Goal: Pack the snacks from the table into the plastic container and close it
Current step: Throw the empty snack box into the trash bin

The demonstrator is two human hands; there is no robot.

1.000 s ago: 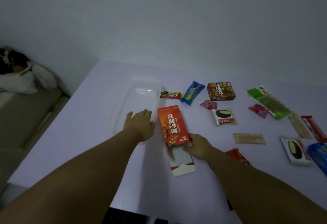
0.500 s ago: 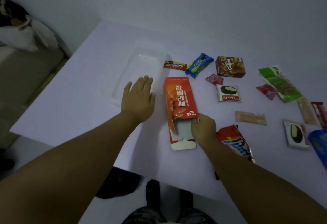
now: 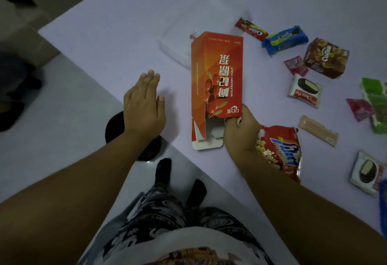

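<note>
Right hand (image 3: 240, 130): fingers pinch the orange box (image 3: 217, 76) at its open near end, as before.
Left hand (image 3: 144, 105): flat, fingers spread, empty; now withdrawn from the container.
Plastic container (image 3: 180, 40): on the table (image 3: 125, 24), beyond the box.
Snacks: scattered to the right, unmoved.

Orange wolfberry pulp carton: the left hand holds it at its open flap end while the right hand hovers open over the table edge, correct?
Not quite: the hands are swapped. In the head view the right hand has its grip on the orange wolfberry pulp carton at its open flap end, while the left hand hovers open over the edge of the pale table.
</note>
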